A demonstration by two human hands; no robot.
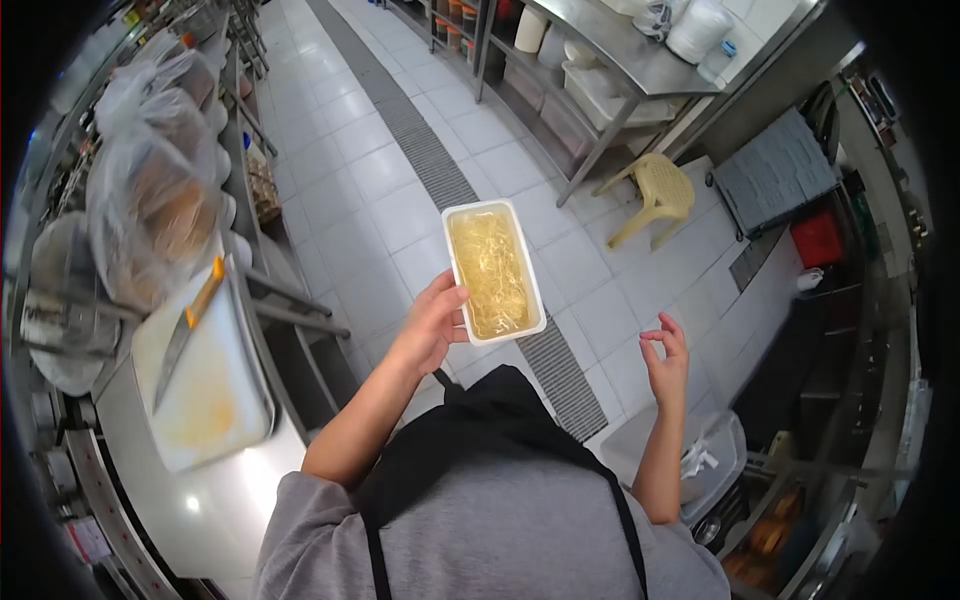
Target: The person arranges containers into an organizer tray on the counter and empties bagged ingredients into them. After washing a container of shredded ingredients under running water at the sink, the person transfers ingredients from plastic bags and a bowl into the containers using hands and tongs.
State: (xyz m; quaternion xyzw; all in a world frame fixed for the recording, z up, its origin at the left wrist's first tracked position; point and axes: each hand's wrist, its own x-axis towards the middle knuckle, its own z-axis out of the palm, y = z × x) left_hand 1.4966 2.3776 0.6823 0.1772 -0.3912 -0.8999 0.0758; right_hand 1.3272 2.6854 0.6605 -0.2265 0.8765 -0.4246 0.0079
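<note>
A white rectangular tub (493, 272) with yellowish contents under what looks like clear film is held out over the tiled floor. My left hand (436, 322) grips its left side, thumb on the rim and fingers beneath. To the right, apart from the tub, my right hand (665, 352) is raised with its fingers curled and thumb near the fingertips; I make out nothing in it. On the left counter, a knife with an orange handle (206, 292) lies across a stained white cutting board (205, 390).
Clear plastic bags (160, 190) stand on the left counter. A yellow stool (660, 190) and a grey crate (775, 170) are at the right. A steel table (640, 50) stands at the back. Near my right forearm is a clear plastic bin (722, 455). A drain grate (410, 135) crosses the floor.
</note>
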